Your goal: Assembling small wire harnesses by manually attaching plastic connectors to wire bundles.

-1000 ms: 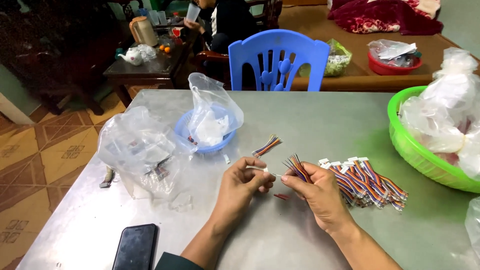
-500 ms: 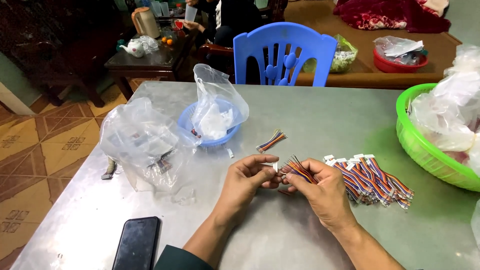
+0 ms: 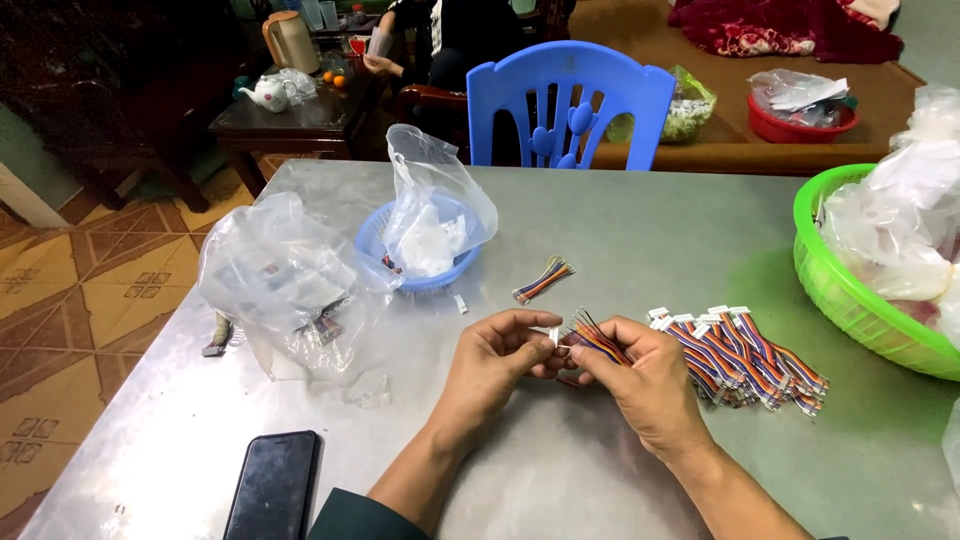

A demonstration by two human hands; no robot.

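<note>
My left hand [image 3: 495, 362] pinches a small white connector [image 3: 553, 337] between thumb and fingers. My right hand [image 3: 645, 378] grips a short bundle of multicoloured wires [image 3: 597, 336], whose ends point at that connector. The two hands meet over the grey table [image 3: 640, 230]. To the right of my right hand lies a pile of finished wire harnesses [image 3: 745, 352] with white plugs. One loose wire bundle [image 3: 543, 279] lies farther back, near the blue basket [image 3: 420, 275].
A clear plastic bag [image 3: 285, 275] with parts sits at the left, another bag stands in the blue basket. A green basket [image 3: 850, 290] with bags is at the right edge. A dark phone [image 3: 273, 487] lies near me. A blue chair [image 3: 570, 105] stands behind the table.
The camera has tilted a little. My hands have come closer together, with the wire ends now at the white connector.
</note>
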